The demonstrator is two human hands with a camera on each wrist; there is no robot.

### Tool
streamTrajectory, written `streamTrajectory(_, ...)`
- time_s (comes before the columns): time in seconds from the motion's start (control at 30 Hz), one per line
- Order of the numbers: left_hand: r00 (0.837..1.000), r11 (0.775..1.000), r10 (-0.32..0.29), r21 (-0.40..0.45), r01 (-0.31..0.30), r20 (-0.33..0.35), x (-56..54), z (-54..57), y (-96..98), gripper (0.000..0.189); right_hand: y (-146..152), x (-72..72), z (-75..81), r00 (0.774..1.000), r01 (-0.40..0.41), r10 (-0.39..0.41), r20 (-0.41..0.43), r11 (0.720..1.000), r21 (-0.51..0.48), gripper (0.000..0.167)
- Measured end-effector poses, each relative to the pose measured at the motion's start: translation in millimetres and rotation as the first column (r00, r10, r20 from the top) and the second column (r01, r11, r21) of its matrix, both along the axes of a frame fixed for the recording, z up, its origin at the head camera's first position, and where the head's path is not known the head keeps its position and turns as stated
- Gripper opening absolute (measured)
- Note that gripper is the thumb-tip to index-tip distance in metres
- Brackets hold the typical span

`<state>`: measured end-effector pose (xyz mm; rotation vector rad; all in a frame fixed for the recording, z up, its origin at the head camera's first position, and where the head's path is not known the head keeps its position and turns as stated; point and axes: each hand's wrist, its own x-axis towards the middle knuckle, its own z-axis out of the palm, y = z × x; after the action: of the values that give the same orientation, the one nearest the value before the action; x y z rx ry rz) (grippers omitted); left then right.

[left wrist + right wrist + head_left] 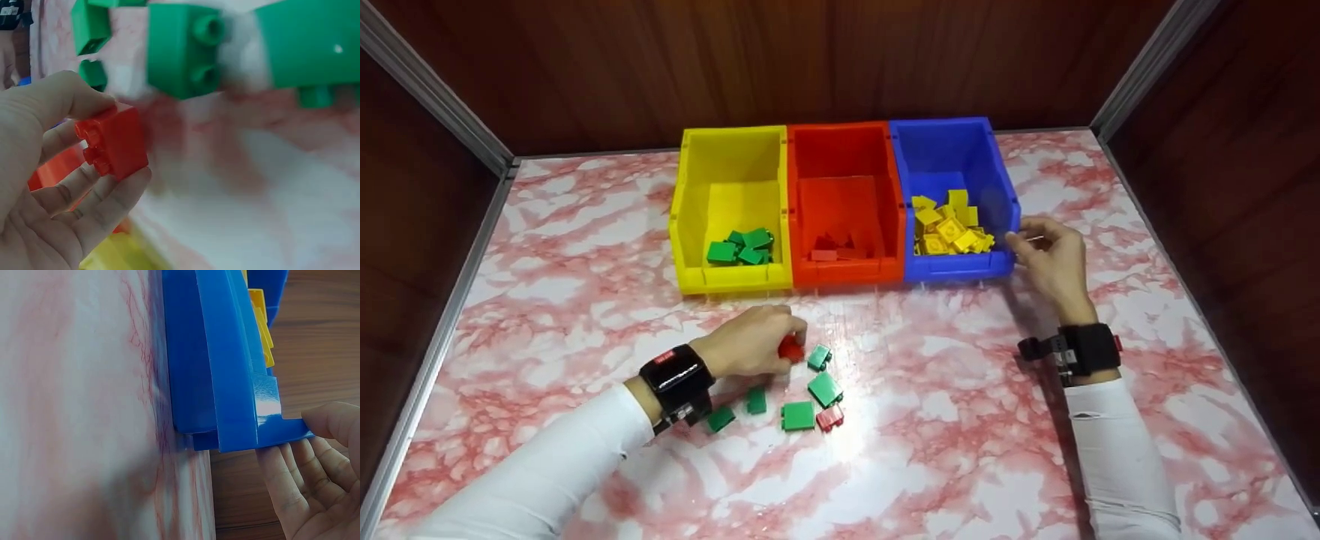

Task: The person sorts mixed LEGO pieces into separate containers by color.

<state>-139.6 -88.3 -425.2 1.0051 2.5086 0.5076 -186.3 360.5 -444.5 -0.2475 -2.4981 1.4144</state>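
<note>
My left hand [754, 341] pinches a red toy brick [125, 140] between thumb and fingertips, its studs turned toward the palm in the left wrist view. Close by on the table lie several green bricks [798, 415] and one more red brick [830, 417]. At the far right, my right hand [1051, 262] holds the side edge of the blue bin [236, 382], thumb on one face and fingers on the other. Yellow bricks [952, 229] fill the front of that bin. The red bin [847, 274] holds a few red bricks, and the yellow bin [735, 281] several green ones.
The three bins stand side by side toward the back of a red-and-white marbled table [952, 450]. A dark wooden panel [840, 60] rises behind them, with metal-framed panels at left and right.
</note>
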Motion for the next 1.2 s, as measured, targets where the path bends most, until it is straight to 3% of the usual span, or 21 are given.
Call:
streamTrajectory(0.27, 1.000, 0.998, 0.028, 0.057, -0.028, -0.007, -22.2, 37.5, 24.2, 0.025, -1, -0.6, 0.8, 1.000, 0.009, -0.009, 0.003, 1.000, -0.020, 0.029)
streamTrajectory(0.5, 0.999, 0.998, 0.006, 0.064, -0.003, -0.049, -43.9, 58.6, 51.0, 0.025, -2, 1.6, 0.1, 0.999, -0.003, 0.003, -0.049, 1.000, -0.013, 0.028)
streamTrajectory(0.77, 0.999, 0.994, 0.024, 0.105, -0.021, -0.028, -69.3, 79.8, 77.6, 0.021, -1, 1.2, 1.3, 1.000, -0.001, 0.001, -0.013, 1.000, 0.001, 0.030)
streamTrajectory(0.97, 0.996, 0.991, 0.079, 0.116, -0.074, -0.037, -96.1, 84.5, 90.6, 0.025, 1, -0.3, -1.2, 1.000, 0.004, -0.004, -0.002, 1.000, 0.002, 0.029)
streamTrajectory(1.2, 0.994, 0.994, 0.092, 0.071, -0.088, -0.059, -115.8, 69.7, 100.3, 0.027, 0, -0.8, -1.3, 1.000, 0.000, 0.000, 0.001, 1.000, -0.015, 0.029)
